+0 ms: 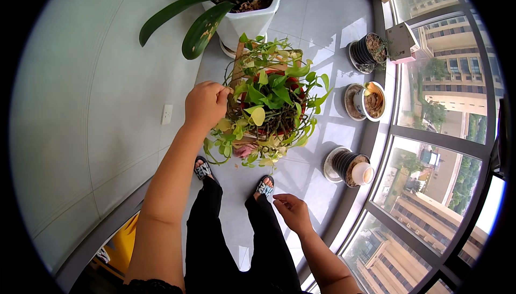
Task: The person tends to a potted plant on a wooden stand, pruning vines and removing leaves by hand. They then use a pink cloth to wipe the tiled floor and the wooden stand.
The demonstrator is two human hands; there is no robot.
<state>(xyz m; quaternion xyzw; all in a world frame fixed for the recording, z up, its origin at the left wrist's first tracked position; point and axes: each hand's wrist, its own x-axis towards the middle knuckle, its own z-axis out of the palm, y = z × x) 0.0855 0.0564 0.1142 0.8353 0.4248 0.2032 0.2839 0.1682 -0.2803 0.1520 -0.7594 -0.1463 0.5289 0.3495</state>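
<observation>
A leafy trailing plant point(277, 92) with green and yellowing leaves grows in a red pot point(267, 74) in front of me. My left hand point(207, 103) is closed at the plant's left edge, its fingertips against the outer stems and leaves. What it pinches there is too small to make out. My right hand point(293, 213) hangs lower, near my right foot and apart from the plant. Its fingers are loosely bent, and nothing shows in them. Wooden slats of a stand point(238, 57) show between the vines, and a pinkish thing point(243, 151) is partly hidden under them.
A white planter point(244, 28) with long strap leaves stands beyond. Along the windows at right are a dark ribbed pot point(371, 49), a white pot point(370, 100) and another dark pot point(346, 165) bearing a white cup point(363, 173). The wall point(123, 79) runs along the left.
</observation>
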